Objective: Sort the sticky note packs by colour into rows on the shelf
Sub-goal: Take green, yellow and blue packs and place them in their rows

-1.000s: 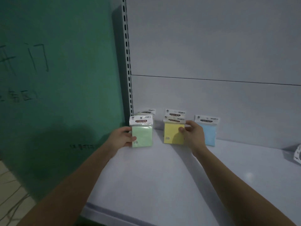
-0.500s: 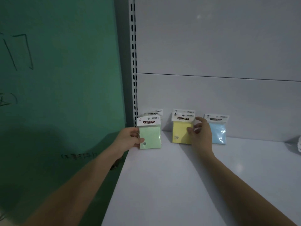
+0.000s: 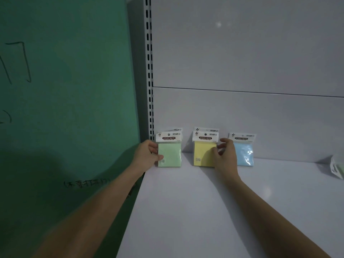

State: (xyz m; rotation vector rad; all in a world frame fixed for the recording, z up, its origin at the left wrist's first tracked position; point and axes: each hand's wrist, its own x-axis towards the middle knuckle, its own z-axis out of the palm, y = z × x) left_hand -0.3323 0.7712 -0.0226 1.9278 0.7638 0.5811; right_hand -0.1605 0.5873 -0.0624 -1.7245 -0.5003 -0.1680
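Observation:
Three rows of sticky note packs lean against the back panel of the white shelf point(image 3: 186, 211). A green pack point(image 3: 170, 154) stands at the left with another pack's header showing behind it. My left hand point(image 3: 147, 155) grips its left edge, thumb on the front. A yellow pack point(image 3: 203, 153) stands in the middle, also with one behind it. My right hand point(image 3: 225, 157) rests fingertips on its right edge, fingers spread. A single blue pack point(image 3: 244, 155) stands to the right, partly hidden by that hand.
A green wall point(image 3: 65, 108) with handwriting closes the left side, next to a slotted metal upright point(image 3: 149, 81). More packs point(image 3: 337, 167) lie at the shelf's far right edge. The shelf's front area is bare white surface.
The view has shifted left and closer. My right hand's fingers have loosened and spread off the yellow pack's front to its right edge. The left hand keeps its hold on the green pack.

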